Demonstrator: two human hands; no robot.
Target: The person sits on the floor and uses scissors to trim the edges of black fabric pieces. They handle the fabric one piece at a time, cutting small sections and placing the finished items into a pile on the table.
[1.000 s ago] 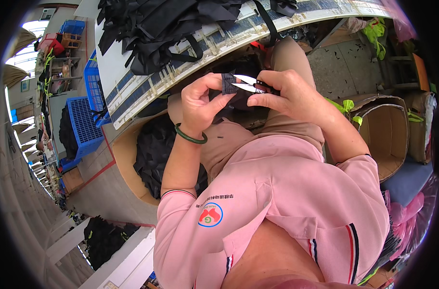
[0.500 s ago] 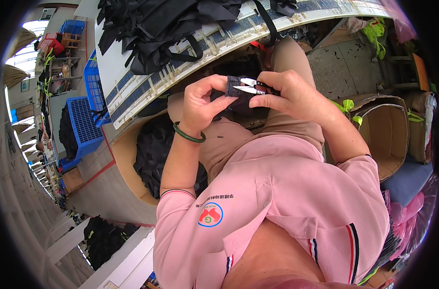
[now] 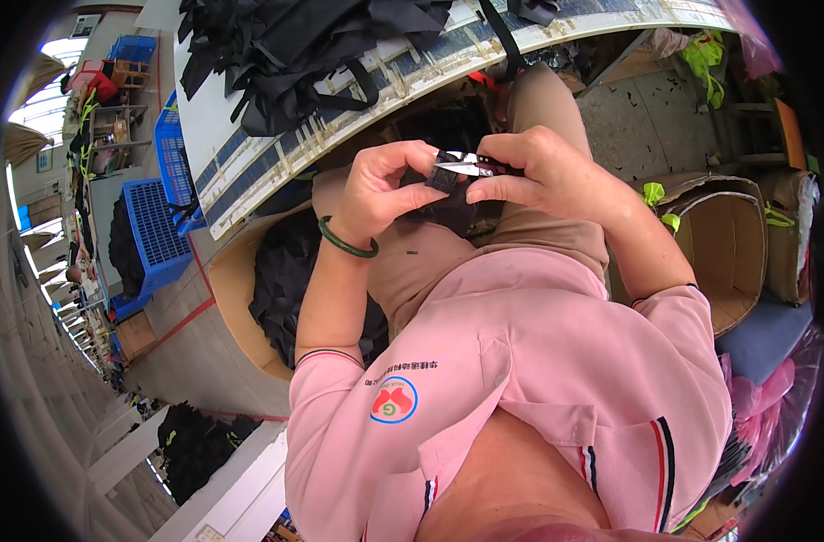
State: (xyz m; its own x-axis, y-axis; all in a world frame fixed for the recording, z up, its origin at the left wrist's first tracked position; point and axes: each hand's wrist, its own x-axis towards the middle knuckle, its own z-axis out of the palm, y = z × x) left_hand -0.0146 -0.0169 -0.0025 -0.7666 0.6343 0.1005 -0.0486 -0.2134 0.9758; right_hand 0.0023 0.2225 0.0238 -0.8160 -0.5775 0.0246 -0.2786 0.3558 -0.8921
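Nearest the camera, the person wears a pink collared shirt (image 3: pixel 557 334) with dark-and-red striped trim. Beyond it, both hands are raised in front of the lap, just short of the desk. The left hand (image 3: pixel 380 185), with a dark green bangle (image 3: pixel 347 242) at its wrist, has its fingers pinched on a small black fabric piece (image 3: pixel 442 180), which is held clear of the lap between the two hands. The right hand (image 3: pixel 543 172) has its fingers clenched around the dark handles of thread snips (image 3: pixel 471 168); the pale blades point left and meet the piece, though the exact contact is too small to verify. At the person's left, a cardboard box (image 3: pixel 236 294) contains black material (image 3: pixel 281 280); at the right stands an open carton (image 3: pixel 726 248). Further out, the desk (image 3: pixel 198 108), its edge worn and marked with tape, bears a heap of black strips (image 3: pixel 294 54). A blue crate (image 3: pixel 162 230) stands left of the desk, and a red stool (image 3: pixel 94 79) lies beyond.
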